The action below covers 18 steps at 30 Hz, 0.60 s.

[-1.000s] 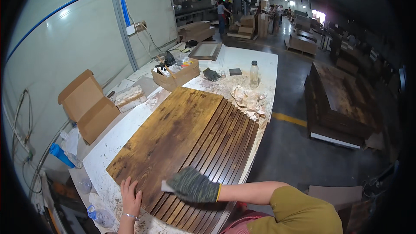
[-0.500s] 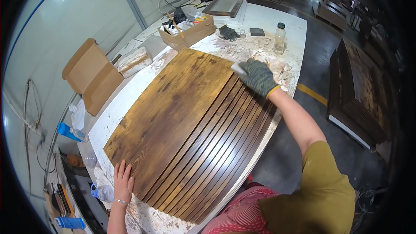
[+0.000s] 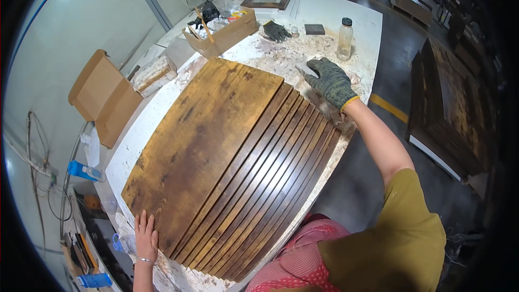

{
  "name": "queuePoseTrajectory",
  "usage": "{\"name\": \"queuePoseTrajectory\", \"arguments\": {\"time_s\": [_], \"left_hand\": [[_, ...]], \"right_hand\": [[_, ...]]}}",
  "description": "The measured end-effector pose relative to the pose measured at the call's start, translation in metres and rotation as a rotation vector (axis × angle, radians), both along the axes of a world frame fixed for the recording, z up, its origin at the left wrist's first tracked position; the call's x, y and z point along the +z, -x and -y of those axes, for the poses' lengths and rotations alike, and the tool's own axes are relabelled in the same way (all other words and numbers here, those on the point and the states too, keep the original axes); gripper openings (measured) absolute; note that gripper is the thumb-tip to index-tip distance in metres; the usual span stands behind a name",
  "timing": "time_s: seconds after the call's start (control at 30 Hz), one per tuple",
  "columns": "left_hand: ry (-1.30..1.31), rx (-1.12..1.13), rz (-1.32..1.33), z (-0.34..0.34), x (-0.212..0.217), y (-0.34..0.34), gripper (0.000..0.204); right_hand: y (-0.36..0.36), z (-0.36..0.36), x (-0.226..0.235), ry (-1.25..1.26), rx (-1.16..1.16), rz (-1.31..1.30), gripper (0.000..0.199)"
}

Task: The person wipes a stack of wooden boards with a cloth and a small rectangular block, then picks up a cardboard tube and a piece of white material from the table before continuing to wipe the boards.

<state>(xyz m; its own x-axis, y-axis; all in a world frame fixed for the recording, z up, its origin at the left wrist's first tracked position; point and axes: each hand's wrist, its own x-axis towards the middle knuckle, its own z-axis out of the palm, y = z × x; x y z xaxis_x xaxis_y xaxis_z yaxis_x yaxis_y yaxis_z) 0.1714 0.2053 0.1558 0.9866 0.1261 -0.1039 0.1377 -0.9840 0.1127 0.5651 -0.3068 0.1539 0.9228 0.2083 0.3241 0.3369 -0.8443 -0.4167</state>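
Note:
A fanned stack of brown wood-grain boards (image 3: 200, 124) lies on the white table, each lower board stepped out to the right. My bare left hand (image 3: 146, 236), fingers stretched, rests against the near left corner of the top board. On my right hand (image 3: 331, 83) is a dark grey-green knitted glove with a yellow cuff. It hovers just past the far right corner of the stack, closed on a small pale flat piece (image 3: 304, 72) whose kind I cannot make out. The glove hides most of that piece.
Beyond the stack, crumbly residue covers the white table (image 3: 363, 21). On it are a clear bottle (image 3: 345, 40), a dark block (image 3: 314, 30), a loose glove (image 3: 276, 32) and a cardboard box (image 3: 230, 32) of supplies. More boards (image 3: 446, 113) are stacked at the right.
My right hand has lifted off the top board's far right corner, carrying the pale piece away from the boards. The left hand stays at the near left corner. The view has shifted slightly.

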Motion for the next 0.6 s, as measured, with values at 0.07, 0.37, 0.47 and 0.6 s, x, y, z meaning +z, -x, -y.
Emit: {"name": "queuePoseTrajectory", "arguments": {"time_s": [0.07, 0.37, 0.47, 0.6], "left_hand": [[0.000, 0.004, 0.011, -0.001, 0.002, 0.002, 0.046], [-0.048, 0.010, 0.008, -0.001, -0.002, 0.002, 0.045], [-0.064, 0.017, -0.004, -0.001, 0.000, 0.005, 0.045], [-0.060, 0.008, 0.002, 0.001, 0.000, 0.000, 0.046]], "right_hand": [[0.023, 0.001, -0.010, -0.064, 0.049, 0.066, 0.039], [0.100, -0.030, -0.021, 0.087, 0.464, 0.299, 0.039], [0.097, -0.040, -0.014, 0.239, 0.400, 0.164, 0.037], [0.038, 0.003, -0.012, 0.291, 0.046, 0.108, 0.033]]}}
